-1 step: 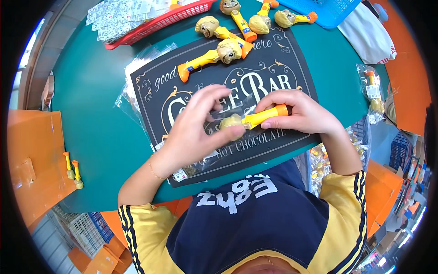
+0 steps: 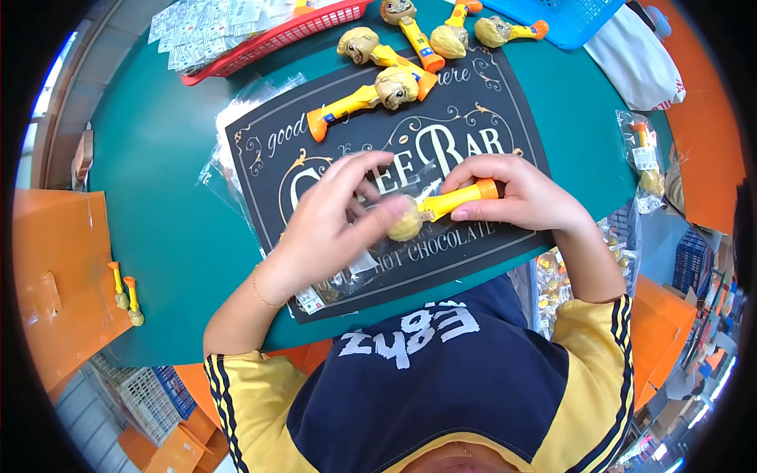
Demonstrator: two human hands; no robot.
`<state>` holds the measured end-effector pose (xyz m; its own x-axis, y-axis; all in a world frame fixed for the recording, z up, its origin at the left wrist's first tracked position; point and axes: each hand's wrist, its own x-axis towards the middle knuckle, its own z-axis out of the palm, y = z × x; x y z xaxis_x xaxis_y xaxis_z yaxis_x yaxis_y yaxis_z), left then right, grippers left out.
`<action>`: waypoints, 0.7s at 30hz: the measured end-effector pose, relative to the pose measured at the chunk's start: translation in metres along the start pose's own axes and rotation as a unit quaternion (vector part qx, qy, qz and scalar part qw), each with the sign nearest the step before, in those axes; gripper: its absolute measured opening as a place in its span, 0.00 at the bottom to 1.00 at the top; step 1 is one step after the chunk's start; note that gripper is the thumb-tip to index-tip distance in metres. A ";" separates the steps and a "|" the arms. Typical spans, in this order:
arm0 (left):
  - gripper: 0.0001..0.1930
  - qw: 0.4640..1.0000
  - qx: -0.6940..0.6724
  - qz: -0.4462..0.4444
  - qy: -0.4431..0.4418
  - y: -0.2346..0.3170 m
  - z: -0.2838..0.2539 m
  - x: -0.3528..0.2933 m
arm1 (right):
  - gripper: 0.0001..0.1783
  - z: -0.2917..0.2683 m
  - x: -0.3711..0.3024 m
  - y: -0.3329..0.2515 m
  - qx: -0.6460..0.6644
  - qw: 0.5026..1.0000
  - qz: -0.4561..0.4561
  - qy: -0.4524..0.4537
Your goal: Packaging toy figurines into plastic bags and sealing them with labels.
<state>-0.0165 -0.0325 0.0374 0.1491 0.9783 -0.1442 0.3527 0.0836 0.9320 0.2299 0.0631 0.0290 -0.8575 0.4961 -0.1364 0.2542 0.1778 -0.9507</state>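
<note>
Above a dark printed mat (image 2: 272,177), my right hand (image 2: 516,193) grips a yellow toy figure (image 2: 451,203) by its orange-footed lower end. The figure's blond, round head points toward my left hand (image 2: 335,217). That hand is slightly blurred, its fingers curved and spread apart and its thumb close to the head; whether the thumb touches it I cannot tell. Clear plastic bags (image 2: 347,284) lie under and beside my left palm, partly hidden, with a small white printed label (image 2: 309,300) showing.
Several similar figures (image 2: 396,88) lie at the mat's far edge. Behind them are a red basket (image 2: 276,46) with printed packets and a blue basket (image 2: 564,20). A bagged figure (image 2: 648,162) rests at the right edge, and two small figures (image 2: 126,296) lie at the left by an orange box (image 2: 67,276).
The thumb of my left hand has shifted up off the figure's head, and more of the head shows. The right hand keeps its place and hold.
</note>
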 end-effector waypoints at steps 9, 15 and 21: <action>0.07 0.969 -0.207 -0.109 -0.075 -0.015 0.007 0.005 | 0.13 0.014 0.017 -0.009 0.055 0.997 0.018 -0.045; 0.06 0.953 -0.278 -0.107 -0.053 -0.026 0.012 0.006 | 0.21 0.022 0.014 -0.001 0.024 1.000 0.006 -0.013; 0.06 0.949 -0.277 -0.145 -0.037 -0.021 0.006 0.006 | 0.20 0.020 -0.005 -0.006 -0.111 0.978 0.019 0.177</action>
<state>-0.0172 -0.0297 0.0146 0.1927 0.8846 -0.4247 -0.1486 0.4541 0.8785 0.2243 0.0428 0.0296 -0.6467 0.7623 -0.0275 0.4073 0.3146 -0.8574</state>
